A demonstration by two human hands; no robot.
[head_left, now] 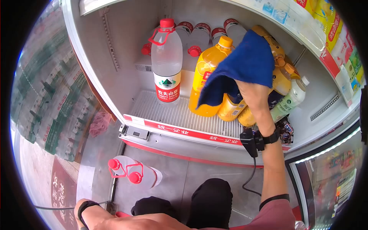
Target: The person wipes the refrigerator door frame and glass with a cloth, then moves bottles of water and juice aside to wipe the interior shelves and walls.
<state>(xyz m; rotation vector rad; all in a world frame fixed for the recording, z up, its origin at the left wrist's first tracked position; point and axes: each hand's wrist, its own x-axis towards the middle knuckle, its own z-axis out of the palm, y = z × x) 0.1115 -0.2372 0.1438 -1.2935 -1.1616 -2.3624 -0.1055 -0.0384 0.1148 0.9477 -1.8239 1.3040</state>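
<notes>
My right hand [251, 94] holds a dark blue cloth [245, 61], draped over the bottles on the cooler's right side. Beneath and beside the cloth are a large orange-yellow juice bottle [207, 86], smaller yellow bottles [231, 109] and a pale green bottle with a white cap [289, 99]. A large clear water bottle [167, 61] with a red cap and handle stands upright on the wire shelf, left of the juice. At the lower left, only a sliver of my left hand [79, 205] shows beyond a black wristband; its fingers are hidden.
Several red-capped water bottles [199, 34] lie at the back of the cooler. Two more water bottles [147, 179] stand on the floor near my knees. Wrapped water packs [57, 103] are stacked at left. A cable [251, 176] hangs from my right wrist device.
</notes>
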